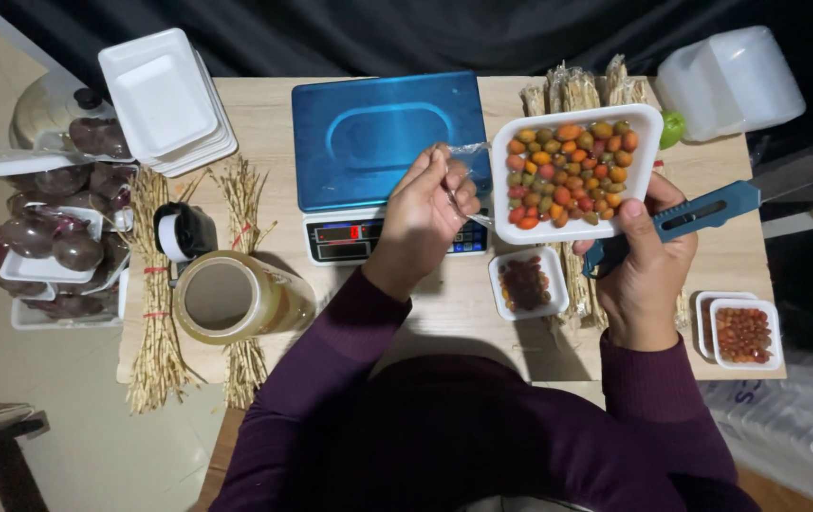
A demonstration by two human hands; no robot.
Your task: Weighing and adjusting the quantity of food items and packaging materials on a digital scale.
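Your right hand (648, 270) sits right of centre, fingers curled shut round the edge of a white tray (639, 118) full of small orange, red and green fruits (572, 171); thumb lies on the tray's lower right rim. Same hand also looks to pin a blue-handled tool (701, 213) vs the tray's underside, handle sticking out to the right, but the exact grip is hidden.

Your left hand (430, 213) is at centre frame, just left of the tray, fingers closed in a pinch on a bit of clear plastic wrap (468, 150) that runs to the tray's left edge. Hand and tray are near, not touching apart from the film.

Tray hangs over the table (264, 95), partly above the right edge of the blue scale (378, 142), w/ its red display (345, 232) toward you.

Below the tray: a small white dish of dark fruits (525, 283). Lower right: two more small dishes (743, 332), one w/ reddish fruits. Upper right: a big white plastic container (729, 81) and a green thing beside it, too small to tell. Behind the tray: straw bundles in wrap (577, 90).

Left side: stack of white trays (160, 95) upper left, wrapped packs of dark round fruits (55, 242) at far left, straw bundles (155, 322), a tape roll (179, 232), and a jar of yellowish liquid (231, 299) at lower left of the table.
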